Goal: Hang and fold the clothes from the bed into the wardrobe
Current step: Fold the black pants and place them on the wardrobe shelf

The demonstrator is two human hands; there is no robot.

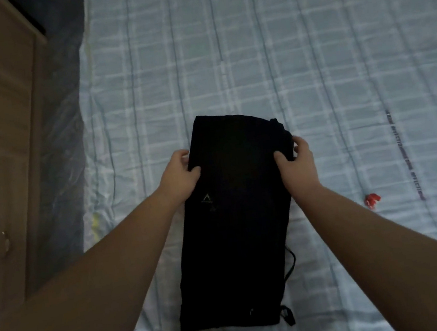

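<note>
Hands grip a folded black garment (pixel 235 218) lying on the checked bed (pixel 310 71): my left hand (pixel 182 174) pinches its left edge, my right hand (pixel 296 160) its right.

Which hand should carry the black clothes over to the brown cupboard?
Probably the left hand. It grips the black garment's left edge, the side nearest the wooden wardrobe. The right hand grips the far edge.
</note>
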